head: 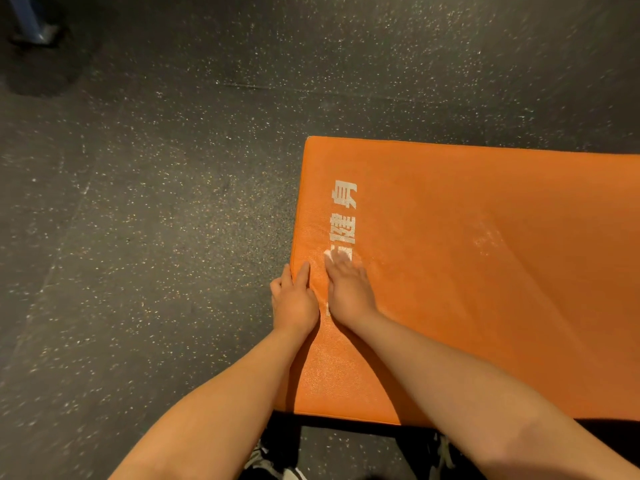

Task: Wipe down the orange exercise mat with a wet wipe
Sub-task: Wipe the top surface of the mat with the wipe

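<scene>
Locating the mat [485, 289] first: where does it lie? (Obs. 1)

Flat on the floor [138, 237], which is dark with pale specks. Mat fills the right half of view and runs out of frame on the right; its left edge and far left corner are in view. Near edge is just beyond two shoes [273, 469] at the bottom of frame. (Obs. 2)

Markings? (Obs. 1)

White printed characters [343, 216] in a column near the left edge, running far to near. A faint pale scuff [485, 239] right of them, mid-mat. (Obs. 2)

State of left hand [294, 299]? (Obs. 1)

Rests on the mat's left edge, palm down. Fingers fairly straight: one lies on top of the mat, the rest hang over the side toward the floor. Holds nothing that I can see. (Obs. 2)

And right hand [349, 289], wipe [337, 255]? (Obs. 1)

Just beside the left, palm down on the mat, fingers straight and together, pressing the wipe flat. Only a white strip of wipe shows beyond the fingertips, lying over the nearest visible characters; the rest is under the hand. Not pinched, only pressed. (Obs. 2)

Anything else? (Obs. 1)

Blurred blue and metal object [33, 26] on the floor, far left corner; cannot identify. Both forearms [467, 386] bare. (Obs. 2)
</scene>
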`<state>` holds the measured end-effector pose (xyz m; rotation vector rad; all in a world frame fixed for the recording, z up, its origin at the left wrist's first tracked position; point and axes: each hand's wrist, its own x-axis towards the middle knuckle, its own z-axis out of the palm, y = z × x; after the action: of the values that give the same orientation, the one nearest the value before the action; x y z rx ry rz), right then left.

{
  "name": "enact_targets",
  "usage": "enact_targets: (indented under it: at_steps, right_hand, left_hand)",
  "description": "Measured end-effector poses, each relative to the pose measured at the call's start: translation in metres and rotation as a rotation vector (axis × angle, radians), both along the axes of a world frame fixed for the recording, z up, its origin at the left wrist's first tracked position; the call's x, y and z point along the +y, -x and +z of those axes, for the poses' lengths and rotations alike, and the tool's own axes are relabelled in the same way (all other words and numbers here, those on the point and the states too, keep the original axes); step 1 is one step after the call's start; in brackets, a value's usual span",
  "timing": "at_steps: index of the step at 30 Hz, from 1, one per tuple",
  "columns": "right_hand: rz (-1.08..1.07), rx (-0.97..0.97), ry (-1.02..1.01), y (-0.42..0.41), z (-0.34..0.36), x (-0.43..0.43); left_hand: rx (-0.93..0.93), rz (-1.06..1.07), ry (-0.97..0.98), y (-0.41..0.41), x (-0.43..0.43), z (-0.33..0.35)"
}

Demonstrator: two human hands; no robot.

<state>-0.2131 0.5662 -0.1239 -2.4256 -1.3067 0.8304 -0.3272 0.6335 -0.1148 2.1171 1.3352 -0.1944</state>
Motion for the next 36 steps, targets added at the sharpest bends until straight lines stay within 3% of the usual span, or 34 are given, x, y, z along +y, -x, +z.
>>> enact_targets:
  at_steps: [3, 5, 9, 12, 17, 19, 23, 27, 31, 36]
  right_hand:
    - [0.178, 0.116, -0.064, 0.015, -0.002, -0.006]
    - [0.214, 0.067, -0.061, 0.005, -0.006, -0.010]
    - [-0.059, -0.127, 0.067, -0.029, -0.008, -0.013]
    - [-0.164, -0.109, 0.094, -0.023, -0.004, -0.011]
    - [0.113, 0.107, -0.042, 0.006, -0.009, -0.012]
    - [0.126, 0.031, -0.006, -0.008, -0.013, -0.013]
    - [-0.066, -0.045, 0.066, -0.015, -0.007, 0.002]
    - [0.083, 0.086, -0.004, 0.013, -0.003, 0.017]
    - [0.196, -0.034, -0.010, -0.013, -0.013, 0.016]
    - [-0.119, -0.113, 0.083, -0.034, -0.013, 0.033]
  left_hand:
    - [-0.053, 0.023, 0.040, -0.002, -0.001, 0.002]
    - [-0.063, 0.000, 0.043, -0.003, -0.001, 0.002]
    - [0.008, -0.054, 0.038, -0.003, -0.002, 0.001]
    - [0.012, -0.073, 0.019, -0.005, -0.005, -0.001]
    - [-0.025, -0.044, 0.054, -0.010, -0.004, -0.001]
    - [-0.019, -0.054, 0.065, -0.007, 0.000, 0.001]
    - [-0.025, -0.048, 0.044, -0.007, 0.007, 0.001]
    - [-0.093, -0.025, 0.045, -0.005, 0.017, -0.001]
    - [-0.106, -0.048, 0.044, 0.001, 0.025, -0.009]
    - [-0.110, -0.031, 0.005, -0.003, 0.024, -0.013]
